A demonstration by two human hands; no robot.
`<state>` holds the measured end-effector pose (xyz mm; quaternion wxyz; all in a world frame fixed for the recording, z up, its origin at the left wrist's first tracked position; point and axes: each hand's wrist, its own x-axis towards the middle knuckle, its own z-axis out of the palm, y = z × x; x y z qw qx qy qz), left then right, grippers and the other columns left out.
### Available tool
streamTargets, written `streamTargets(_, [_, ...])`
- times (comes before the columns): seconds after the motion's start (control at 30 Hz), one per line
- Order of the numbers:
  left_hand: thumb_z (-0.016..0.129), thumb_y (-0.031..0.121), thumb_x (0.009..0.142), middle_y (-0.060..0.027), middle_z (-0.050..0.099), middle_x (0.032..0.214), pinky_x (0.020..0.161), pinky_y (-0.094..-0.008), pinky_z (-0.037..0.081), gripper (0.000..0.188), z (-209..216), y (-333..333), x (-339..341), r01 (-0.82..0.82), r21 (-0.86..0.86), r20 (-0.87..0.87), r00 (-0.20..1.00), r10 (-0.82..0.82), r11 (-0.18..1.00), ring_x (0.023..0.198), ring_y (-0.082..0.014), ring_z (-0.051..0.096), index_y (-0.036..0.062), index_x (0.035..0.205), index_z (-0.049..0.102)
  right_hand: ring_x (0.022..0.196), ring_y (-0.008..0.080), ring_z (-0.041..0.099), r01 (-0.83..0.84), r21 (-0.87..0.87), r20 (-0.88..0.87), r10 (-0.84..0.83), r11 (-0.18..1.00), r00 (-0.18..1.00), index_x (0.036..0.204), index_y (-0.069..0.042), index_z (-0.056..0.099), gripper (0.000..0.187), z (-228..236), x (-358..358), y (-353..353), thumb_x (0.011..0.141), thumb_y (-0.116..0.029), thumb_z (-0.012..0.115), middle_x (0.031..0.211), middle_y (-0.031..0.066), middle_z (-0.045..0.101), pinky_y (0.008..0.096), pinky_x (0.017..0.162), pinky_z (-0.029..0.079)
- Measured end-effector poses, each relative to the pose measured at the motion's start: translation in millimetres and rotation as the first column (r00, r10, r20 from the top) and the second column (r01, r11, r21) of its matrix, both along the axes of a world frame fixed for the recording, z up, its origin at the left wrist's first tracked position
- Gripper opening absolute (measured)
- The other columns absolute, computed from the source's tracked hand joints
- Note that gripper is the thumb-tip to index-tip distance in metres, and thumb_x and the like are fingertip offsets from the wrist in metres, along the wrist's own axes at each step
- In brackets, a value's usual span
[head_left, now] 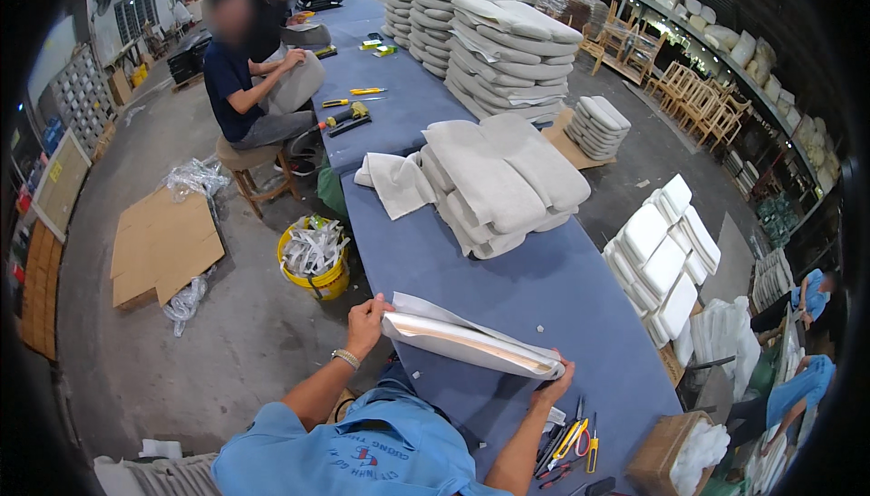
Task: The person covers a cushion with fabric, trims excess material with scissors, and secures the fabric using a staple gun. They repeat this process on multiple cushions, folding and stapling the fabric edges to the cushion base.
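Observation:
A white seat cushion (467, 348) with a strip of bare wood along its near side is tilted up on edge at the front of the blue-topped table (598, 315). My left hand (368, 322) is closed around its left end, and a loose flap of white cloth rises beside it. At the opposite end, my right hand (555, 382) grips the cushion's corner. Farther back on the same table lies a pile of pale grey cushions (507, 174), with a folded cloth piece (396, 184) at its left.
Near my right forearm lie a yellow utility knife (571, 439), a screwdriver (594, 452) and pliers (555, 474). On the floor at left stands a yellow bucket (328, 286) of scraps. White cushions (666, 256) are stacked at right. Two people (237, 88) sit along the table's far left.

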<state>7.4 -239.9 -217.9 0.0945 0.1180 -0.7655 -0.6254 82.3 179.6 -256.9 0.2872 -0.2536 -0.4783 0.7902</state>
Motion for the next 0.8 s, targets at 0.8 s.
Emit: streamTargets(0.8, [0.04,0.043,0.11,-0.0222,0.069,0.121,0.096,-0.0433,0.053,0.058,-76.1,-5.8,-164.2,0.538,0.272,0.278,0.75,-0.6,0.798,0.108,-0.0292,0.066,-0.0082,0.127,0.062,0.08,0.0217,0.068,0.45,0.065,0.055,-0.454,0.89,0.889,0.086,0.001,0.077,0.058,3.3,-23.8,-46.1,0.104,-0.044,0.045,0.088,0.0131,0.074,0.036,0.083,0.052])
